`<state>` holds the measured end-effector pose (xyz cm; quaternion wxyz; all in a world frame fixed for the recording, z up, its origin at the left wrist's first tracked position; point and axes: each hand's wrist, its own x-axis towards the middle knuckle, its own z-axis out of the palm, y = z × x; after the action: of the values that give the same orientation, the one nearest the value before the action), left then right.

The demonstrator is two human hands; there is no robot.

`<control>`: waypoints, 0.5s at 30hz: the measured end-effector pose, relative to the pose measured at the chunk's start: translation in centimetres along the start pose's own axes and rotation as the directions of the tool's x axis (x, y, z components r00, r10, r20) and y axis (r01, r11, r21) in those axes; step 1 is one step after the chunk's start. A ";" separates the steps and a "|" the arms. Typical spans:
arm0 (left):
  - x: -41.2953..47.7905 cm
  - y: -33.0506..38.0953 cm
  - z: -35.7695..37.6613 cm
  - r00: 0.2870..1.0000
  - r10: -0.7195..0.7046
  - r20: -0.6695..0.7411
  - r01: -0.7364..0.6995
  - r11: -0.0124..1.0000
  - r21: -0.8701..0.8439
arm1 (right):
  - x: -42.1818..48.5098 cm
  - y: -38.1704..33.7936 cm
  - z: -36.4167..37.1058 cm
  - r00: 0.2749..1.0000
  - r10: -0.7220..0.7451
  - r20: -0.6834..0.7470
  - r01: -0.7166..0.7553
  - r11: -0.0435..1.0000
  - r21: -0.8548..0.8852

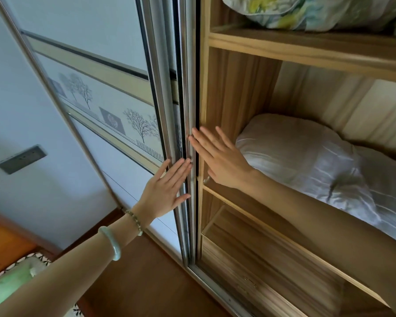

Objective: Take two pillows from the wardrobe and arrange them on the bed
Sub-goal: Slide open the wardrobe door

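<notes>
**Both hands flat on the sliding door edge, wardrobe open**

My left hand (167,191) was open, fingers spread, palm pressed flat on the metal frame of the sliding door (114,106), holding nothing. My right hand (220,161) was open too, fingers straight, fingertips touching the same door edge from the wardrobe side, nothing gripped. The two hands sat just beside each other, left lower, right higher.

The wardrobe (249,92) stood open on the right, wood interior showing. A white pillow (306,161) lay on the middle shelf (284,234), just right of my right hand and behind my right forearm, not touched. A floral pillow (306,12) rested on the upper shelf (306,44), only partly in view at the top edge. The compartment below the middle shelf showed bare wood.

On my left wrist were a pale green bangle (111,242) and a bead bracelet (135,221). The door panel carried a tree print. A grey wall socket (21,159) sat on the wall at left. A green patterned fabric (7,282) showed at the bottom left corner; could not tell if it was the bed.
</notes>
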<state>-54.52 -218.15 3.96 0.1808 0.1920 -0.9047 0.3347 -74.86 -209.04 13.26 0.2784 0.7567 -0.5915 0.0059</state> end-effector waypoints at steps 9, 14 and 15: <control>0.0 -0.8 0.4 0.998 -0.007 0.055 0.007 1.000 -0.003 | 1.4 -0.3 1.0 1.000 -0.008 0.025 0.008 1.000 0.008; -0.1 -0.3 -0.5 0.999 0.000 0.033 0.001 1.000 -0.017 | 1.2 -0.1 0.3 0.999 -0.025 0.035 0.022 0.997 0.072; 0.0 -0.2 -0.9 1.000 -0.007 0.022 0.008 0.999 -0.037 | 1.1 0.1 -0.1 0.999 -0.031 0.043 0.027 0.994 0.106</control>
<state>-54.23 -217.66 4.69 0.1757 0.1956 -0.9118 0.3153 -74.60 -209.97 13.69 0.2250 0.7788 -0.5853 0.0163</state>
